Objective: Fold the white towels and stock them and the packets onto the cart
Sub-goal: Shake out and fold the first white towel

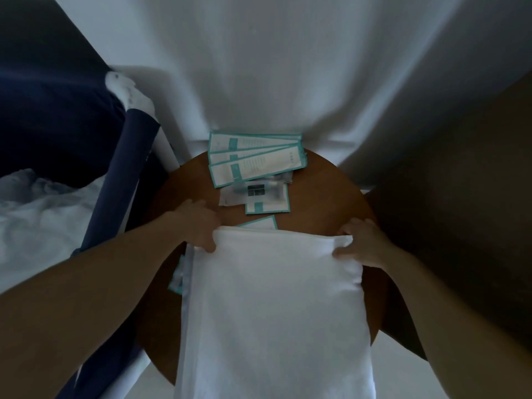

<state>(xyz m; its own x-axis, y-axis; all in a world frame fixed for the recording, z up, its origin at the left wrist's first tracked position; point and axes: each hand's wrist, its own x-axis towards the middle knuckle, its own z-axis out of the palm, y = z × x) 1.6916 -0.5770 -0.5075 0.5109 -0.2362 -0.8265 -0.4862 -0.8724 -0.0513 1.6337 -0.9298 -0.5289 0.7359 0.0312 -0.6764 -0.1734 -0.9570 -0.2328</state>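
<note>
white towel (273, 306), doubled, far corners pinched in left hand (198, 226), right hand (362, 243)

Both hands (198, 223) (361, 243) gripping white towel (273, 298), round table (325, 197), packets (256, 156), dim, possibly folded.

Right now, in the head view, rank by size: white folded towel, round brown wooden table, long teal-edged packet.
1. Round brown wooden table and white folded towel: unsure, the nearer towel partly covers it.
2. Long teal-edged packet, smallest.

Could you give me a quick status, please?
Left hand, right hand grip folded white towel corners. Towel lies on round brown wooden table. Teal-edged white packets partly underneath.
</note>
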